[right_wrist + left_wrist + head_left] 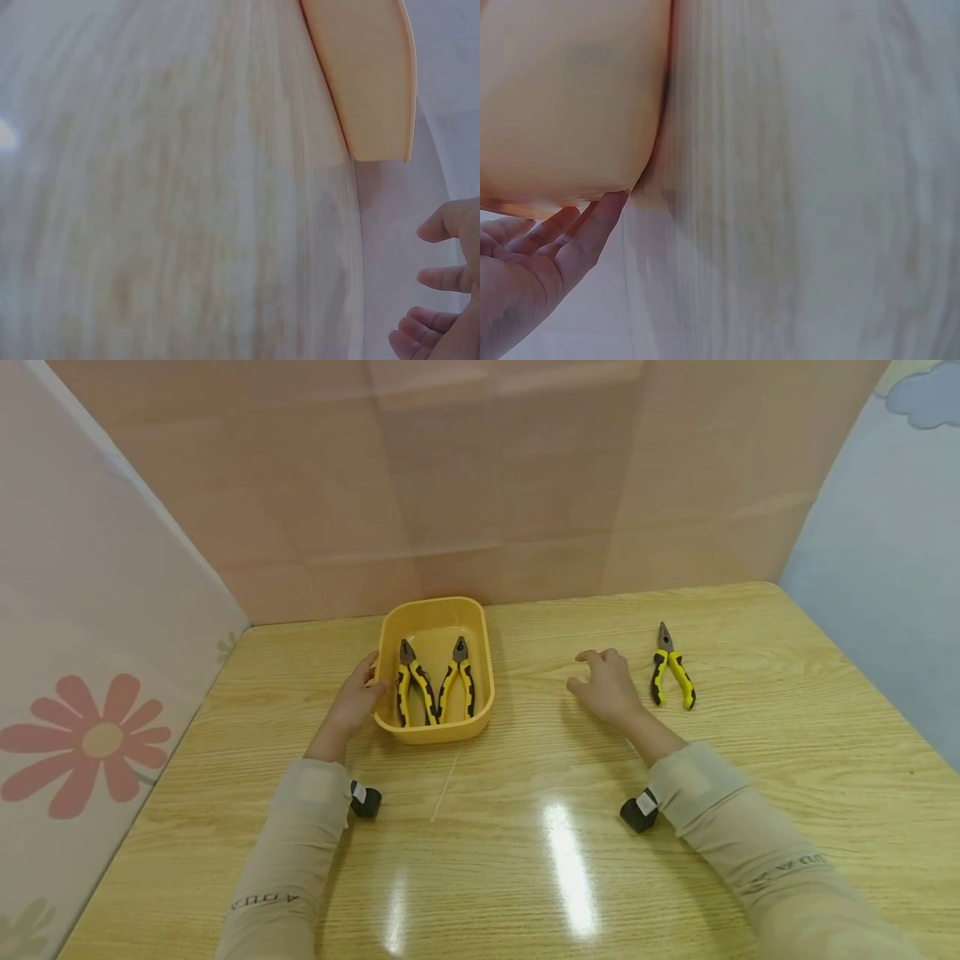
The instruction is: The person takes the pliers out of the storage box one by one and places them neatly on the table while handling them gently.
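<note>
We found the yellow, rounded-rectangular plastic tray [433, 737] near the far edge of the wood-grained table [525, 760]; the left hand [352, 700], fingers extended, touched its left wall; the right hand [606, 687], fingers wide, held nothing. We judged light steadying best.

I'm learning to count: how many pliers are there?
3: the left pliers and right pliers side by side in the yellow tray, and the third pliers on the table, right of the right hand.
</note>
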The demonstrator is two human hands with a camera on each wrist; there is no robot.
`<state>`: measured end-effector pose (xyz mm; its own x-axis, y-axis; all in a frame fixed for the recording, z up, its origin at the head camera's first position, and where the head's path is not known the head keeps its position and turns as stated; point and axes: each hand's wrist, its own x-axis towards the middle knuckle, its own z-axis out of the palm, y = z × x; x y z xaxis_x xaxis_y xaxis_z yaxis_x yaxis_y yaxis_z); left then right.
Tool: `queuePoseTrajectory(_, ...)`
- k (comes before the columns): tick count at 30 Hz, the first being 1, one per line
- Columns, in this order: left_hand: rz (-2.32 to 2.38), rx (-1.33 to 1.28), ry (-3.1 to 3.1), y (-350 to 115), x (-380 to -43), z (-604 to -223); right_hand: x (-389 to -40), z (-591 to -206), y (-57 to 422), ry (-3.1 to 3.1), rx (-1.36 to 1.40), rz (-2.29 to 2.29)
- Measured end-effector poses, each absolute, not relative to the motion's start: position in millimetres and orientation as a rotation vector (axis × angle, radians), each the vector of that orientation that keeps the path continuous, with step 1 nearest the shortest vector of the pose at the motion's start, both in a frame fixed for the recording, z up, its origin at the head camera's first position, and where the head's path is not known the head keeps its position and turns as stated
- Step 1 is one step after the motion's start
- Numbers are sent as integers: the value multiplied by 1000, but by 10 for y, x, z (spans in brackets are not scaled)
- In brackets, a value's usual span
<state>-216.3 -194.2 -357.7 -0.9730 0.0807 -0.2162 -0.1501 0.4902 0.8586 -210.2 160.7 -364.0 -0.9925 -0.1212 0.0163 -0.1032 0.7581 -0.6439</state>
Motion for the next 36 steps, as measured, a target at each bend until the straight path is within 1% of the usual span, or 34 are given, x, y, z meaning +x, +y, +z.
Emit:
queuePoseTrajectory(12,1498,-36,2510,-1955,-2154,-3587,-2057,-3647,1422,2882,-244,-1113)
queuePoseTrajectory(25,1533,-27,2499,-1947,-2154,-3582,-2018,-3662,1334,2831,-260,-1137)
queuePoseTrajectory(36,1557,-27,2487,-1942,-2154,-3593,-1958,-3594,1237,2809,-312,-1181)
